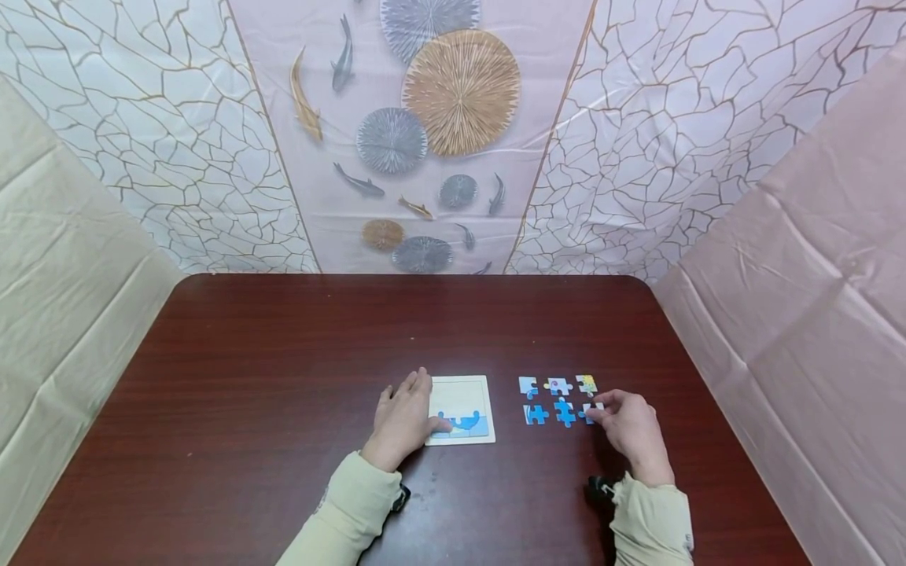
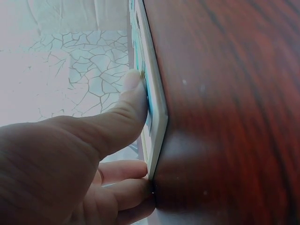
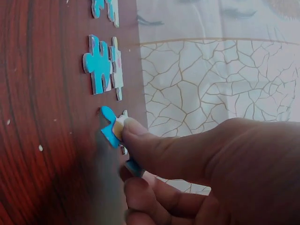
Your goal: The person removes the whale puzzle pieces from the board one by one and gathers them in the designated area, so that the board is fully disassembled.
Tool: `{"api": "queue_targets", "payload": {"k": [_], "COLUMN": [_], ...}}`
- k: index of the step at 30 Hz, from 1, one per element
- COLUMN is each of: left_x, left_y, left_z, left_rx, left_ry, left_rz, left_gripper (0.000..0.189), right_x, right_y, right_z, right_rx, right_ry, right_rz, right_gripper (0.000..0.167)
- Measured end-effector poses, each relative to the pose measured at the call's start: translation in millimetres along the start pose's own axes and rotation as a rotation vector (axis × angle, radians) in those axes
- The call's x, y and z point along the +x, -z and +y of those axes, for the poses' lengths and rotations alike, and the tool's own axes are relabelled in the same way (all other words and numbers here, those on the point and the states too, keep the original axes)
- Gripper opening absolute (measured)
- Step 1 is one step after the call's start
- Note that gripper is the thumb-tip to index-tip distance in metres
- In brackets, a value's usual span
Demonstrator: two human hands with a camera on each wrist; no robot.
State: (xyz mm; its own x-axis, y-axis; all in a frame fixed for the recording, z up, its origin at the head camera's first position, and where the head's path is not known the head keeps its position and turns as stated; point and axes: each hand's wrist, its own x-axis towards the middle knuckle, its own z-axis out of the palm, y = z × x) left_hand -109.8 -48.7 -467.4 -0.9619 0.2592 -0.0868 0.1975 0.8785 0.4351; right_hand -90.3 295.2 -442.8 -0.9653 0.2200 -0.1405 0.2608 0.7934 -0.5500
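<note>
A pale puzzle board [image 1: 458, 393] lies flat on the table, with blue pieces [image 1: 478, 427] fitted along its near edge. My left hand [image 1: 403, 420] rests at the board's left side; its fingers run along that edge while the thumb [image 2: 133, 86] presses on the fitted pieces. To the right of the board, my right hand [image 1: 632, 428] pinches a blue, white and yellow puzzle piece [image 3: 111, 126] between thumb and fingers, tilted in the right wrist view. Next to it in the near row lie two blue pieces, one a middle piece [image 1: 564, 412] and one a left piece [image 1: 535, 414].
Behind the near row lies a far row of three pieces: a left one [image 1: 528, 386], a white one [image 1: 558, 386] and a yellow-patterned one [image 1: 586, 384]. The dark red wooden table [image 1: 283, 354] ends at a patterned cloth [image 1: 460, 212] behind, with plain cloth at both sides.
</note>
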Motion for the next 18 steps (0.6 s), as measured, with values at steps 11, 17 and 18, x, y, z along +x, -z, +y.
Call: {"api": "queue_targets", "payload": {"k": [11,17,18], "left_x": [0.0,0.0,0.2], "left_y": [-0.7,-0.8,-1.1], "left_z": [0.1,-0.7,-0.9], "left_rx": [-0.006,-0.006,-0.007], "left_ry": [0.002,0.0,0.0], "left_rz": [0.002,0.002,0.003], "left_gripper": [0.093,0.095,0.095], "right_x": [3.4,4.3,4.3], "right_y": [1.1,0.8,0.9], "right_z": [3.0,5.3,5.7], "right_rx": [-0.025,-0.017,-0.015], "right_ry": [-0.064,-0.087,-0.089], "right_rz": [-0.024,-0.045,-0.046], "right_gripper": [0.039,0.034,0.034]}}
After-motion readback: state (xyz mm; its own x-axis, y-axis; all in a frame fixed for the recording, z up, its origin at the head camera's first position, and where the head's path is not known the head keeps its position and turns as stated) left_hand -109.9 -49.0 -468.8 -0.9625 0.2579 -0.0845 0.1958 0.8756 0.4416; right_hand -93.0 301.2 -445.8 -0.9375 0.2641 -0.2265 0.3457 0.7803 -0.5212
